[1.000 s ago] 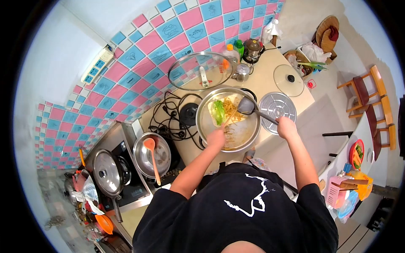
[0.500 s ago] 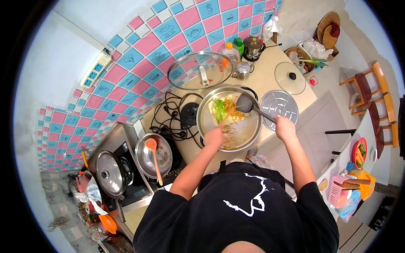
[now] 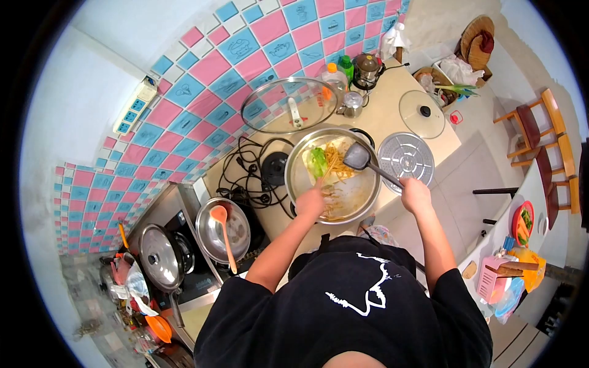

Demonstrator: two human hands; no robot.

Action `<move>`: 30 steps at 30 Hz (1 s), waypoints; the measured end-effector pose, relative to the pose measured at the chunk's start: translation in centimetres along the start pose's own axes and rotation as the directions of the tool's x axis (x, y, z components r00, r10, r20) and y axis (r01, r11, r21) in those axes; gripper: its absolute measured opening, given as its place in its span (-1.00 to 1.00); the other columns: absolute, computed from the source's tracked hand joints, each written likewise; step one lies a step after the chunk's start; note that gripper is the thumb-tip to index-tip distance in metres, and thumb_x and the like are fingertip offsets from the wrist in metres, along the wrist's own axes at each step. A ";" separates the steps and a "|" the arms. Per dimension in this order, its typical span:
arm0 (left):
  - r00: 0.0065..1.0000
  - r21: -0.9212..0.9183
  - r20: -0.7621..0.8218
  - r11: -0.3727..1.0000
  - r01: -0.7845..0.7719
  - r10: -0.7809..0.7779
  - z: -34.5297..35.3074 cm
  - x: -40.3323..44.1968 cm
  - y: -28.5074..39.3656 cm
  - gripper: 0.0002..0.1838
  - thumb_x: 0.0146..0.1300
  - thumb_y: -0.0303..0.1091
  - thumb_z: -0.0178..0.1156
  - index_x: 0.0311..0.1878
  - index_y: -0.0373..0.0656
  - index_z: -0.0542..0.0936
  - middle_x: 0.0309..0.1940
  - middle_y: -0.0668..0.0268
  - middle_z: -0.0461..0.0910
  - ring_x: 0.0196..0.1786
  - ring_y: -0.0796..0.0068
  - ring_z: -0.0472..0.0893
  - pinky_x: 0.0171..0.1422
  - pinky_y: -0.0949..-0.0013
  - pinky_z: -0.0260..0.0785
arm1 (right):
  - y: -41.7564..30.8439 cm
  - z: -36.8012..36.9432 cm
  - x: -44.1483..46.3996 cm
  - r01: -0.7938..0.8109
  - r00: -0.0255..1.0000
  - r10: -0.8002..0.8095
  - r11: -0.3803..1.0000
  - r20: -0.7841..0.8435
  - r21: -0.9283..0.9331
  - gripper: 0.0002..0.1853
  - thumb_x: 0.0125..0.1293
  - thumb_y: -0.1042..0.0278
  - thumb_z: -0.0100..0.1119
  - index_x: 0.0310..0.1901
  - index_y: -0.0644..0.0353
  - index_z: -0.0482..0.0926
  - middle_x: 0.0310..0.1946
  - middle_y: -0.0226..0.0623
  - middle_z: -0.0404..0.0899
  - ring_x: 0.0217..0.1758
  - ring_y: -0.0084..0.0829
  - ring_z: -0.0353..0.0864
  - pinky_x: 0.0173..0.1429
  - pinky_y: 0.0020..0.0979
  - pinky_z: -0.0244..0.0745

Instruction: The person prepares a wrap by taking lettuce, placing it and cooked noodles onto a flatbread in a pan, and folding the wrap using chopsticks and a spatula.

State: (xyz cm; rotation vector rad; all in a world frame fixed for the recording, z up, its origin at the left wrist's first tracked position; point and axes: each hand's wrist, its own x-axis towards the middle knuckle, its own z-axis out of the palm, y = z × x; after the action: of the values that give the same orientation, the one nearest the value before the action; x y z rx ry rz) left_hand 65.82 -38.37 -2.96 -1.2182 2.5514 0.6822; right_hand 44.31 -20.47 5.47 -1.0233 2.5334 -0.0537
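A wide steel pan (image 3: 294, 172) sits in front of me. Inside lies a pale flat sheet of food with green lettuce (image 3: 317, 162) and yellow-brown shreds (image 3: 335, 161) on it. My right hand (image 3: 416, 195) is closed around the handle of a dark spatula (image 3: 357, 156), whose blade is at the right edge of the shreds. Over the pan's lower left rim, my left hand (image 3: 310, 203) is closed on thin chopsticks (image 3: 324, 177) that point toward the food. Their tips are hard to make out among the shreds. Brown scraps lie on the pan bottom nearby.
A perforated steel steamer plate (image 3: 405, 161) lies right of the pan. A large glass lid (image 3: 270, 110) leans behind it; another lid (image 3: 423, 126) lies at right. Black cables (image 3: 245, 172) coil on the left. An orange spoon (image 3: 223, 230) rests in a steel wok (image 3: 207, 230).
The spatula blade has shifted slightly toward me and turned, showing more of its flat face. My left hand has moved slightly left and toward me. Both hands keep their grips.
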 end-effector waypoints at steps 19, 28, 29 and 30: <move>0.979 0.135 0.139 0.983 0.128 -0.147 -2.5 9.1 -0.5 -0.57 0.27 -0.34 -0.16 0.23 -0.06 0.33 -0.24 0.16 0.60 -0.17 0.22 0.59 -0.14 0.21 0.44 | -0.4 3.6 1.1 -0.086 0.996 0.087 0.996 -0.028 0.023 -0.77 0.05 0.54 -0.03 -0.22 0.17 0.52 -0.28 0.00 0.52 -0.20 -0.04 0.56 -0.12 -0.14 0.48; 0.980 0.189 0.182 0.981 0.044 -0.079 -4.2 6.3 0.8 -0.58 0.25 -0.34 -0.13 0.20 0.07 0.37 -0.28 0.17 0.60 -0.18 0.21 0.59 -0.14 0.22 0.43 | 0.6 2.5 1.3 -0.089 0.991 0.089 0.996 -0.104 0.009 -0.77 0.07 0.54 -0.03 -0.23 0.10 0.53 -0.32 -0.04 0.51 -0.20 -0.09 0.56 -0.17 -0.17 0.50; 0.986 0.157 0.151 0.987 0.039 -0.063 -4.6 5.4 0.8 -0.56 0.21 -0.36 -0.11 0.20 0.06 0.37 -0.29 0.16 0.60 -0.19 0.20 0.59 -0.14 0.21 0.43 | 0.7 2.3 1.1 -0.080 0.987 0.079 0.997 -0.138 0.003 -0.76 0.07 0.54 -0.03 -0.23 0.08 0.54 -0.32 -0.06 0.51 -0.21 -0.09 0.56 -0.18 -0.17 0.50; 0.991 0.125 0.121 0.992 0.033 -0.048 -4.7 4.6 0.8 -0.54 0.18 -0.38 -0.09 0.20 0.06 0.38 -0.30 0.16 0.60 -0.19 0.20 0.59 -0.13 0.20 0.43 | 0.9 2.2 0.8 -0.064 0.984 0.064 0.998 -0.165 0.008 -0.72 0.08 0.54 -0.03 -0.19 0.04 0.55 -0.31 -0.09 0.50 -0.23 -0.10 0.56 -0.17 -0.17 0.49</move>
State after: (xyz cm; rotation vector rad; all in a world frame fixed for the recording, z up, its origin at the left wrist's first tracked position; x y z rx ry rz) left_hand 62.30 -43.37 -0.42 -1.1476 2.4216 0.5640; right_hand 44.06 -20.12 3.01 -0.9724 2.7127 -0.1281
